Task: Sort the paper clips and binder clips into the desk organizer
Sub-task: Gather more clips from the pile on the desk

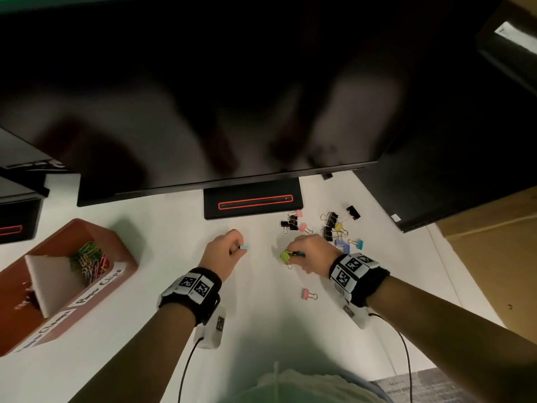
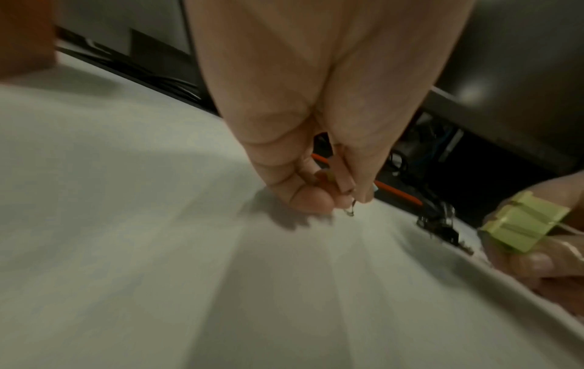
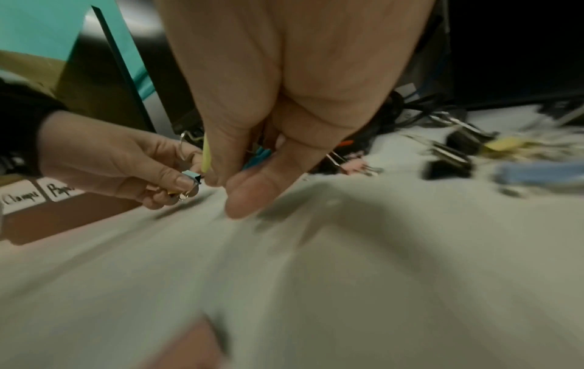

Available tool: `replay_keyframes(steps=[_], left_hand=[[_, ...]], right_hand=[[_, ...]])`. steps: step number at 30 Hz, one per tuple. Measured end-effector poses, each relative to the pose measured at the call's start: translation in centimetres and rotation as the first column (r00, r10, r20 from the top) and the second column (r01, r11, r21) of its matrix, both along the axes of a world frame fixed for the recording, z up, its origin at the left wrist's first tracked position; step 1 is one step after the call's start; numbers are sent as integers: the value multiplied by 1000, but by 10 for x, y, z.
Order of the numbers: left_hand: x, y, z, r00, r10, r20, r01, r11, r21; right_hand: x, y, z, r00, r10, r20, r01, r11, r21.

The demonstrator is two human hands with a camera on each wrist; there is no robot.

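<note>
- Binder clips sat in both hands: the left hand [image 1: 222, 251] pinched a light-blue binder clip [image 1: 244, 246] by its wire handles, fingers [image 3: 177, 179] curled round it.
- The right hand [image 1: 312, 253] gripped a green binder clip [image 1: 286, 255] and a darker one beside it, fingers curled, just above the worktop [image 1: 162, 228].
- A pink binder clip [image 1: 307, 294] lay near the right wrist.
- Loose binder clips [image 1: 331, 225] lay scattered beyond the right hand.
- The desk organizer [image 1: 122, 242] stood well left, coloured paper clips [image 1: 88, 257] in one compartment.

Left hand [image 1: 225, 251], right hand [image 1: 309, 253], fingers pinched
</note>
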State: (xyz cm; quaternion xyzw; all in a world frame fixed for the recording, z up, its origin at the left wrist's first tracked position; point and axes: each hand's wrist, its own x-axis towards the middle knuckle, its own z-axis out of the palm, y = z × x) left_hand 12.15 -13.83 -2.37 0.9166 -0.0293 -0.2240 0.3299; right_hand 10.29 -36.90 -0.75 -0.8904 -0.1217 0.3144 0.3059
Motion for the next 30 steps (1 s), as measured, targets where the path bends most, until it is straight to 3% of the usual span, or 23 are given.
replay_keyframes(steps=[4, 9, 13, 18, 22, 26, 30], left_hand=[[-22, 36, 22, 984, 145, -102, -159, 976, -147], [-53, 109, 73, 939, 341, -48, -338, 887, -314], [-70, 200, 99, 815, 579, -1, -553, 778, -299], [-76, 298, 104, 658, 753, 21, -731, 644, -226], [-68, 327, 106, 574, 797, -187, -809, 516, -283], [-68, 336, 110, 635, 750, -183, -765, 579, -281], [-65, 312, 119, 792, 611, 25, -598, 782, -175]], right_hand=[[1, 35, 10, 999, -22, -25, 25, 996, 90], [12, 118, 37, 998, 54, 12, -55, 975, 213], [18, 215, 58, 984, 168, 64, -179, 935, 306], [13, 335, 85, 961, 258, 105, -278, 894, 351], [7, 400, 91, 964, 252, 84, -265, 908, 323], [6, 412, 85, 962, 270, 27, -263, 905, 333], [8, 355, 75, 955, 277, 109, -297, 901, 317]])
